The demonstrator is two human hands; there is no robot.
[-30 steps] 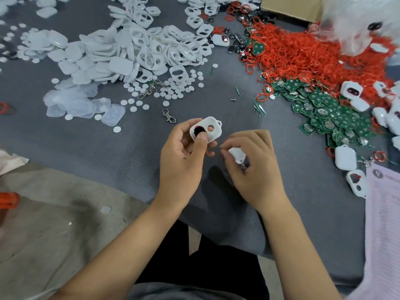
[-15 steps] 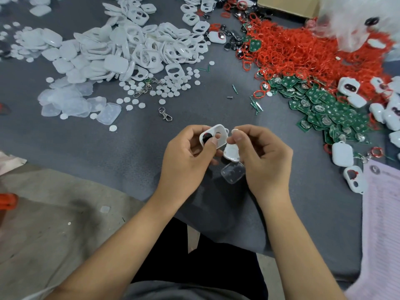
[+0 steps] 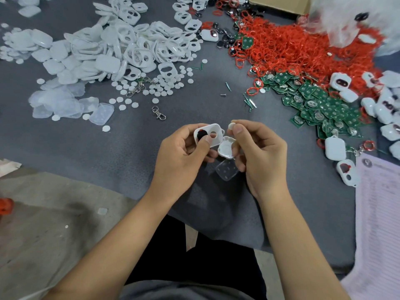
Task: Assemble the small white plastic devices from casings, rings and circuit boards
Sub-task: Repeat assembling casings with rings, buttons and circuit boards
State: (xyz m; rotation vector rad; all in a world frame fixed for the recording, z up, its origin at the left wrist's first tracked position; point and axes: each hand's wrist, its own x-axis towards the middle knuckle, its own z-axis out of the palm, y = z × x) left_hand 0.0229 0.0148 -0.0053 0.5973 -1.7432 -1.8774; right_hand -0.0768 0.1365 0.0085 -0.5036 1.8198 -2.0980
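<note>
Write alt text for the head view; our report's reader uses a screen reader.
Two bare hands work over a grey table: the left hand grips a white casing, the right hand pinches a small white disc. Piles of white casings, red rings and green circuit boards lie beyond.
</note>
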